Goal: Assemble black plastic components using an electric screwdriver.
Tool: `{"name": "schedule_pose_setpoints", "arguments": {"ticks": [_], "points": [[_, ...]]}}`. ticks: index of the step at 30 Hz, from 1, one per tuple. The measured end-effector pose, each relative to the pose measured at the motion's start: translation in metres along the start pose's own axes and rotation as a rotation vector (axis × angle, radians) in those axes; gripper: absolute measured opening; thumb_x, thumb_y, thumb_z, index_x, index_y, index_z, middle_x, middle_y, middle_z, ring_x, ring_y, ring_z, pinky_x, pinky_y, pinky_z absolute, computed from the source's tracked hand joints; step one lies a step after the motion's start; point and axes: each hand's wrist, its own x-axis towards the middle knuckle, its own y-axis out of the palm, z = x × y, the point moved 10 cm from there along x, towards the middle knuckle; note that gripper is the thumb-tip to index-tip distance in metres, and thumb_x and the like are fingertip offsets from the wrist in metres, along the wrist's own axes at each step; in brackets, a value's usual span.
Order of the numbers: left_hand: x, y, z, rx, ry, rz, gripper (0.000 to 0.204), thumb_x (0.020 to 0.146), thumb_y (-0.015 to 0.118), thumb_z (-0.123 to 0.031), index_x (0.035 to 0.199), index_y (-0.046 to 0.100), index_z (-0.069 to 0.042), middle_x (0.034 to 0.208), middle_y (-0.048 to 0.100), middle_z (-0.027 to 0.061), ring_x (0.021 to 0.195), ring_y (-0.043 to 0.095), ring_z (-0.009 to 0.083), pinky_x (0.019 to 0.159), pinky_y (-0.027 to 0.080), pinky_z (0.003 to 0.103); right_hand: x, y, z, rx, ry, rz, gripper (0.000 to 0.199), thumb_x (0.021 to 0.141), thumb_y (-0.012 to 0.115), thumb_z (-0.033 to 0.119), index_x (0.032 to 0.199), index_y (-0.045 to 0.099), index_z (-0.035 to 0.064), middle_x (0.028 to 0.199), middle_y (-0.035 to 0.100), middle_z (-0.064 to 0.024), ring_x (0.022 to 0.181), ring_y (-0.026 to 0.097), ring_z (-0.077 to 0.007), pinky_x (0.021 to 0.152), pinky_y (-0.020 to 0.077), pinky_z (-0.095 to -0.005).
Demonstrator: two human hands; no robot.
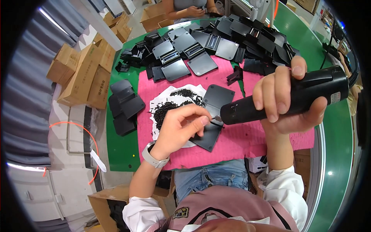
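Observation:
My right hand [290, 96] is wrapped round a black electric screwdriver [251, 106], held almost level with its tip pointing left. At that tip, my left hand [183, 125] has thumb and forefinger pinched together; what they hold is too small to make out. Under both lies a black plastic plate [208, 135] with rounded corners, its middle partly hidden by my fingers and the tool. Beside my left hand, a heap of small black screws [166, 112] rests on a crumpled white sheet [199, 89].
A pink foam mat [181, 160] covers part of the green table [119, 160]. Many black folding plates [203, 65] are piled along the far side; several more [125, 104] are stacked at left. Across the table, another person's hands [195, 11] hold something dark. Cardboard boxes [83, 75] stand at left.

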Motion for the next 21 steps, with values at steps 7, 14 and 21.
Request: {"name": "schedule_pose_setpoints", "arguments": {"ticks": [7,14,21], "points": [[-0.001,0.014,0.005,0.046,0.073,0.092,0.012,0.086,0.062,-0.002,0.095,0.063,0.006,0.085,0.065,0.0077,0.065,0.06,0.0093,0.059,0.049,0.02,-0.001,-0.006,0.0,0.034,-0.01,-0.028,0.049,0.085,0.062,0.045,0.112,0.044,0.008,0.064,0.05,-0.0007,0.047,0.05,-0.0123,0.059,0.0457,-0.0306],[-0.002,0.005,0.006,0.048,0.108,0.013,0.011,0.085,0.062,-0.001,0.092,0.063,0.007,0.086,0.063,0.0082,0.065,0.062,0.0109,0.059,0.049,0.021,-0.004,0.001,-0.009,0.004,0.025,0.01,0.05,0.085,0.062,0.047,0.112,0.044,0.0092,0.064,0.05,0.0,0.047,0.049,-0.012,0.057,0.045,-0.0297],[-0.002,-0.002,0.0,0.153,0.166,-0.068,0.01,0.08,0.066,-0.001,0.089,0.066,0.004,0.08,0.063,0.007,0.064,0.061,0.0105,0.056,0.047,0.021,-0.003,-0.003,-0.013,-0.003,0.078,-0.002,0.05,0.086,0.06,0.047,0.113,0.044,0.0085,0.065,0.049,-0.0006,0.048,0.049,-0.0123,0.06,0.045,-0.0304]]}}
